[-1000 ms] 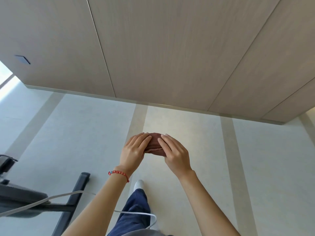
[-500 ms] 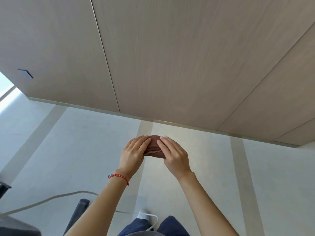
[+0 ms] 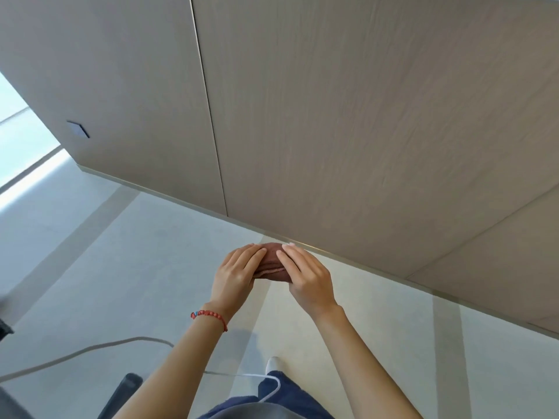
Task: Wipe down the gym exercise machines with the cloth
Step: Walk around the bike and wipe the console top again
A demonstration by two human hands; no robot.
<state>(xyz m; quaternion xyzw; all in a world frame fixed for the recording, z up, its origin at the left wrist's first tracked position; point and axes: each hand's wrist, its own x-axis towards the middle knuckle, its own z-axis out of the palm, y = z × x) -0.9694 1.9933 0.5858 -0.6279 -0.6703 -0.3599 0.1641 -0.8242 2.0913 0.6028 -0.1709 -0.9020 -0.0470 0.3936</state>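
Item: dark machine foot (image 3: 121, 394), bottom-left corner of the floor (image 3: 99, 267). Our left hand (image 3: 234, 275) and right hand (image 3: 305, 278) clamp the folded cloth (image 3: 272, 261) between them, held mid-air, likely compacting a wiping pad. Wall (image 3: 348, 116) beyond; open floor all around.

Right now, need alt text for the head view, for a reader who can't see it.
Two bare hands, the left hand and the right hand, hold a folded reddish-brown cloth between them above a pale grey floor. A beige wood-panelled wall fills the upper frame. A red bead bracelet circles the left wrist, and a dark machine foot shows at lower left.
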